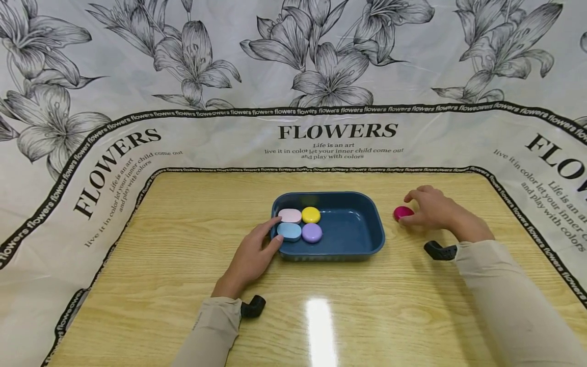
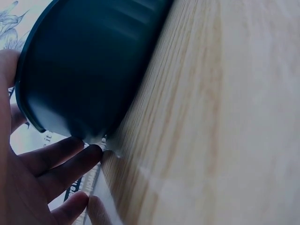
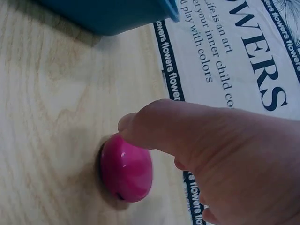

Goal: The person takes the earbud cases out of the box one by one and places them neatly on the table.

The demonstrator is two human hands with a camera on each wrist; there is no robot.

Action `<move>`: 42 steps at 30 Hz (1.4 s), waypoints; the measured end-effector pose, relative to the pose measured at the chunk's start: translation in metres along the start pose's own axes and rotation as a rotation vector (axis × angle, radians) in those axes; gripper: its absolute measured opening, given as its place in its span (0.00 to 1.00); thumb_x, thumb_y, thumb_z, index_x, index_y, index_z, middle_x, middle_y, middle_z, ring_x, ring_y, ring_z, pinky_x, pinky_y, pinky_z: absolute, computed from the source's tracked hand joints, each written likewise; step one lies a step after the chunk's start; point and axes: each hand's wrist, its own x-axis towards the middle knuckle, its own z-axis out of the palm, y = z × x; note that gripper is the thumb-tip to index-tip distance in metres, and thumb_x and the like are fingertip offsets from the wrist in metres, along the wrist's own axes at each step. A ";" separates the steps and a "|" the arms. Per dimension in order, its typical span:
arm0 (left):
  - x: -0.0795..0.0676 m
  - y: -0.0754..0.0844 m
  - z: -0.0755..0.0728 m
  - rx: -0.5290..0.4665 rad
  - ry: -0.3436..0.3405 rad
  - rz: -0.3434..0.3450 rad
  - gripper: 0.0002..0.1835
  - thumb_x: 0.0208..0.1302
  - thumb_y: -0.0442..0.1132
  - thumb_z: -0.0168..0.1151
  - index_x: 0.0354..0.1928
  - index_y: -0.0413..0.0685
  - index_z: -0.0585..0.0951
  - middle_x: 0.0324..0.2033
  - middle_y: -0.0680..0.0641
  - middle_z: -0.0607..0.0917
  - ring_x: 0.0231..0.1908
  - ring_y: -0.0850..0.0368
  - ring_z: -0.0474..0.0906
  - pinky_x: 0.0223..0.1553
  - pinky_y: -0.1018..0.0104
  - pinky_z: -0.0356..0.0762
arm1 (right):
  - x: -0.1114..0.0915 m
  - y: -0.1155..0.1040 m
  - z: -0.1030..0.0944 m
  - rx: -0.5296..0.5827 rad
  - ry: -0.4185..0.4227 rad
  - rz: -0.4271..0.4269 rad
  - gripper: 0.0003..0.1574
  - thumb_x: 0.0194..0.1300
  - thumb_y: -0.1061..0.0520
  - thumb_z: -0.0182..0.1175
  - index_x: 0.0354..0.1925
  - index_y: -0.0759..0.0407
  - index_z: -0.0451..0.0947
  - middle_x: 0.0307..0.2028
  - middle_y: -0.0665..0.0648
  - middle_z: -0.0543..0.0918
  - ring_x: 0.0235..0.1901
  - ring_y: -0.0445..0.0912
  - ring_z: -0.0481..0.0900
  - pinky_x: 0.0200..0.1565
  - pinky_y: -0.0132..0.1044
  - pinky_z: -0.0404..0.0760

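At the left end of a dark blue rectangular tub [image 1: 348, 232], my left hand [image 1: 249, 257] grips the rim. Its thumb and index finger reach over the edge, while other fingers [image 2: 70, 164] lie along the outside wall in the left wrist view. Inside the tub's left half sit a pale pink oval piece [image 1: 290, 216], a blue oval one [image 1: 289, 232], a round yellow one [image 1: 311, 215] and a round purple one [image 1: 312, 233]. Right of the tub, a glossy round magenta piece [image 3: 126, 168] lies on the table. My right hand [image 1: 433, 209] is over it, fingers spread, thumb [image 3: 154, 122] overlapping its edge.
The wood-grain table [image 1: 183, 229] carries the tub near its back edge. A white cloth [image 1: 220, 137] printed with flowers and lettering hangs behind and along both sides. Black wrist mounts [image 1: 254, 307] stick out from both sleeves.
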 end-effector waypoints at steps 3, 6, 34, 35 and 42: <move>0.000 0.000 -0.001 0.002 -0.002 -0.001 0.28 0.65 0.63 0.44 0.66 0.70 0.64 0.61 0.60 0.67 0.63 0.62 0.60 0.62 0.54 0.60 | 0.000 -0.005 -0.008 -0.023 -0.007 0.018 0.42 0.51 0.37 0.65 0.52 0.65 0.72 0.55 0.76 0.64 0.53 0.71 0.61 0.44 0.68 0.67; 0.000 0.001 -0.001 -0.004 -0.003 0.002 0.28 0.66 0.62 0.45 0.66 0.69 0.64 0.61 0.59 0.67 0.63 0.61 0.59 0.62 0.53 0.60 | 0.000 -0.011 -0.016 -0.056 0.009 0.022 0.42 0.50 0.36 0.65 0.53 0.63 0.72 0.57 0.76 0.62 0.54 0.72 0.60 0.41 0.72 0.65; 0.000 0.000 0.001 0.002 -0.002 -0.010 0.27 0.66 0.63 0.43 0.66 0.73 0.64 0.61 0.62 0.67 0.63 0.63 0.59 0.62 0.54 0.60 | 0.009 -0.089 -0.051 -0.165 0.095 -0.149 0.38 0.48 0.38 0.68 0.54 0.52 0.74 0.64 0.68 0.58 0.63 0.66 0.52 0.53 0.70 0.52; 0.000 -0.001 0.001 0.004 -0.001 -0.010 0.27 0.65 0.64 0.43 0.66 0.73 0.64 0.60 0.62 0.67 0.63 0.63 0.59 0.62 0.54 0.61 | 0.010 -0.091 -0.051 -0.166 0.094 -0.149 0.37 0.48 0.38 0.68 0.54 0.52 0.75 0.64 0.67 0.58 0.63 0.65 0.52 0.53 0.69 0.52; 0.000 0.000 0.000 0.001 0.003 -0.005 0.27 0.65 0.65 0.42 0.66 0.74 0.64 0.60 0.61 0.67 0.62 0.62 0.60 0.61 0.53 0.61 | 0.016 -0.100 -0.052 -0.191 0.079 -0.150 0.38 0.48 0.37 0.68 0.54 0.51 0.75 0.64 0.67 0.59 0.63 0.64 0.52 0.53 0.69 0.53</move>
